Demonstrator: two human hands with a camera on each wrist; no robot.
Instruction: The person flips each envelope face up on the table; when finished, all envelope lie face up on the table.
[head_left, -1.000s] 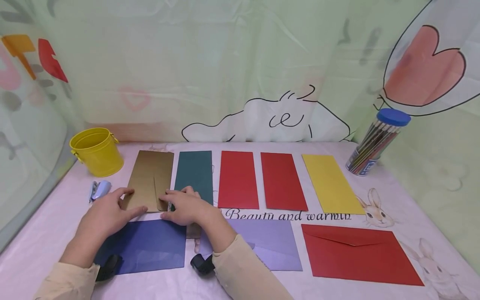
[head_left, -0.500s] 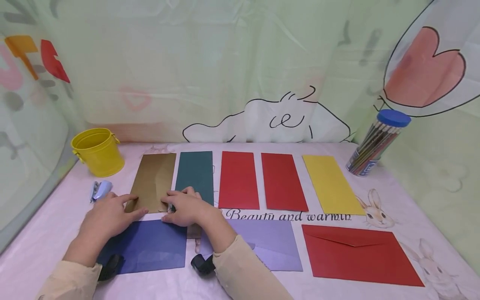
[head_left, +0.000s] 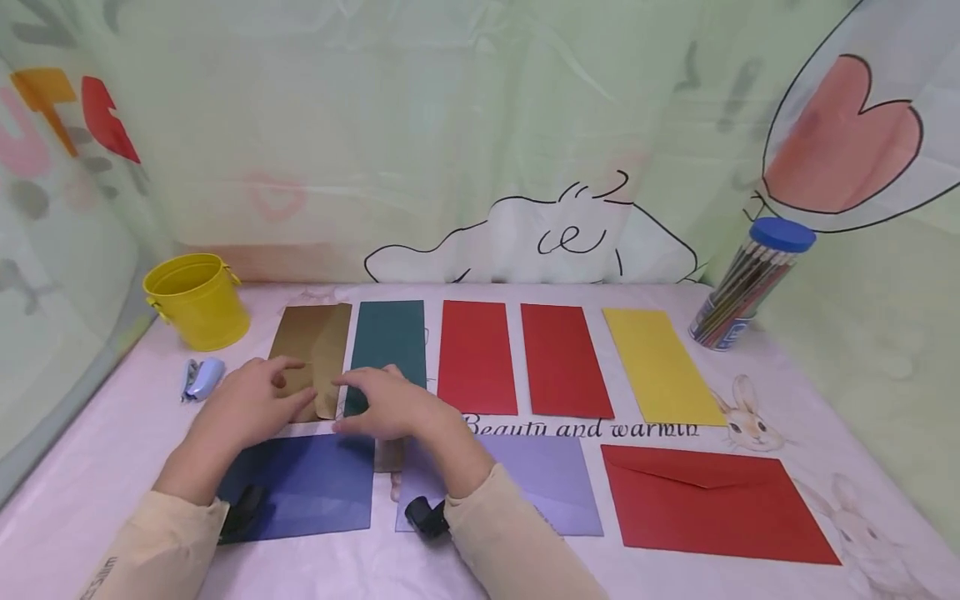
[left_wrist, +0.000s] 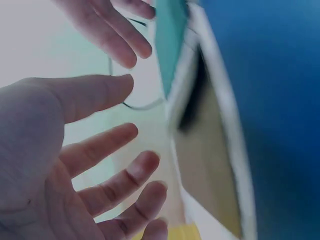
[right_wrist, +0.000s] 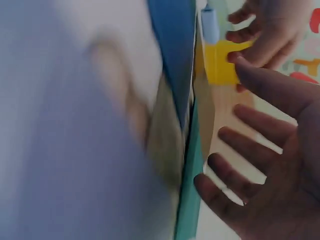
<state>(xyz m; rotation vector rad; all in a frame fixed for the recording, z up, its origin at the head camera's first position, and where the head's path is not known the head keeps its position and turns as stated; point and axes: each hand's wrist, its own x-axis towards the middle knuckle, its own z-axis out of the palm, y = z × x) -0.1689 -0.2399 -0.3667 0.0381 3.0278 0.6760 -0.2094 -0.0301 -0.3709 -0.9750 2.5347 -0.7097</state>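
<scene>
Only the wrist views show the left hand (head_left: pixel 257 400) and right hand (head_left: pixel 396 406) palm-side: empty, fingers parted. In head view they partly hide the brown envelope (head_left: pixel 315 333) and green envelope (head_left: pixel 387 333) beyond.

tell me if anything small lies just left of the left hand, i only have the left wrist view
Observer: Yes, the head view shows what looks like a small light blue stapler left of the left hand.
Operator: ok and any red envelopes out there, none in my picture
Observer: Yes, the head view has three red envelopes, two in the far row and one in the near row.
Operator: i only catch the other fingertips, is the right one gripping anything
Observer: No, the right wrist view shows the right hand with its palm side visible and nothing held in it.
</scene>
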